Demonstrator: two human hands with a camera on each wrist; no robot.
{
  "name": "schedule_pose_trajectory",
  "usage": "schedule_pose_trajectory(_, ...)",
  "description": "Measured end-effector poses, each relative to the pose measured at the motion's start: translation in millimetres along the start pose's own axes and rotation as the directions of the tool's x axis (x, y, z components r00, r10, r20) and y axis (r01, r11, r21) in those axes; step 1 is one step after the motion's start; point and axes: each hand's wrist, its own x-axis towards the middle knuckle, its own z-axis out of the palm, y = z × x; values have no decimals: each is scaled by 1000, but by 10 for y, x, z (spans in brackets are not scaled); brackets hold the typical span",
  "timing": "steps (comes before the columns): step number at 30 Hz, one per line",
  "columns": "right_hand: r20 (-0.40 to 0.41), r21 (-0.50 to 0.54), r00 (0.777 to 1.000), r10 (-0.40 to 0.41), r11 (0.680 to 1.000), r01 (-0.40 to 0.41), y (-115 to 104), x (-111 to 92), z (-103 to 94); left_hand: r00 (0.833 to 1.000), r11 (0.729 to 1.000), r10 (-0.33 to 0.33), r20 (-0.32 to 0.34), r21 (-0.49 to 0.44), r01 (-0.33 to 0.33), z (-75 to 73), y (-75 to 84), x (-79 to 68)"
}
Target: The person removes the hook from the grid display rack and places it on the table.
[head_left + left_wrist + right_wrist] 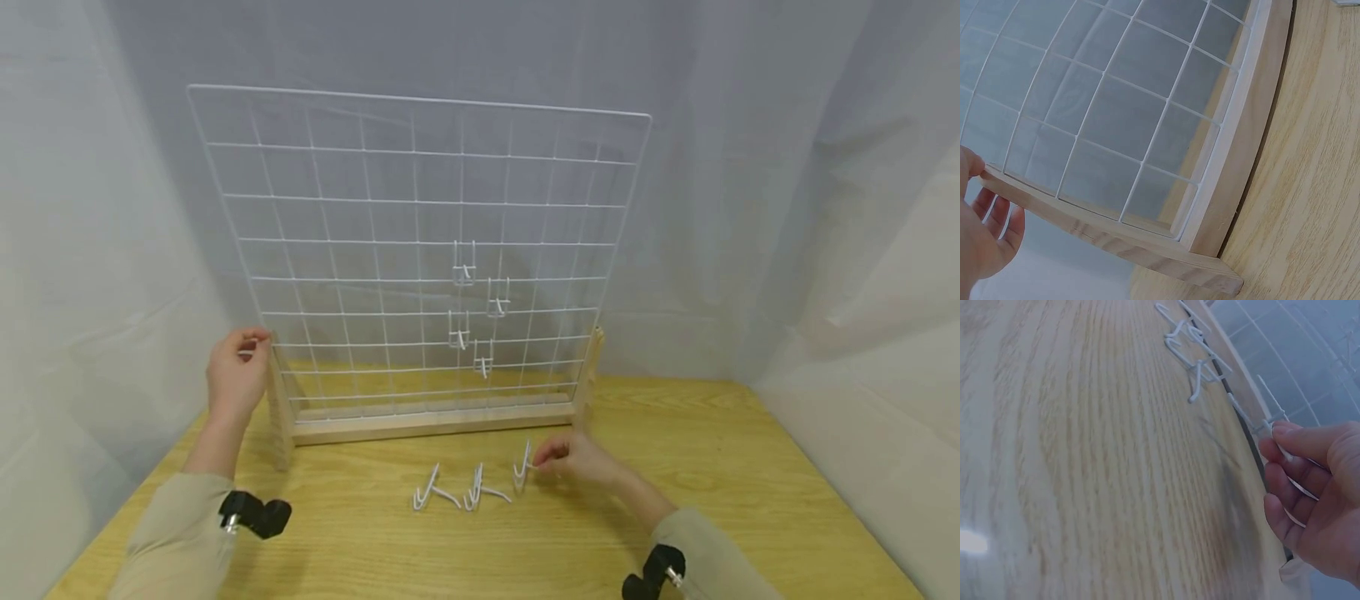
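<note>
A white wire grid panel (pixel 416 201) stands upright in a wooden stand (pixel 435 428). My left hand (pixel 238 375) holds the top of the stand's left post (pixel 1116 240), thumb on its end and fingers around the outer side. Between thumb and fingertips, my right hand (pixel 588 462) pinches a white wire hook (pixel 521 473) by its prong, just above the table in front of the stand. Two similar hooks, one on the left (pixel 424 492) and one beside it (pixel 474 490), lie on the tabletop left of that hand.
Several white hooks hang on the grid right of its middle, the topmost hook (pixel 464 273) among them. Under everything is a wood-grain table (pixel 420 558). Pale sheeting (pixel 750 208) surrounds it at the back and sides. Both sleeves carry black camera mounts (pixel 255 514).
</note>
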Motion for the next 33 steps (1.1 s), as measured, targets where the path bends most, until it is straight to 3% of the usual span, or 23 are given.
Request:
schedule_pose_trajectory(9,33,104,996,89,990,-92,74,-30,102,1000,1000,10,11,-4,-10,8,-21,-2)
schedule_pose_trajectory(15,33,32,998,55,998,-56,98,-16,107,1000,1000,10,1,-6,-10,3,-31,1)
schedule_pose_trajectory(33,20,-4,997,72,997,-72,132,21,176,1000,1000,3,10,0,-3,-3,-29,8)
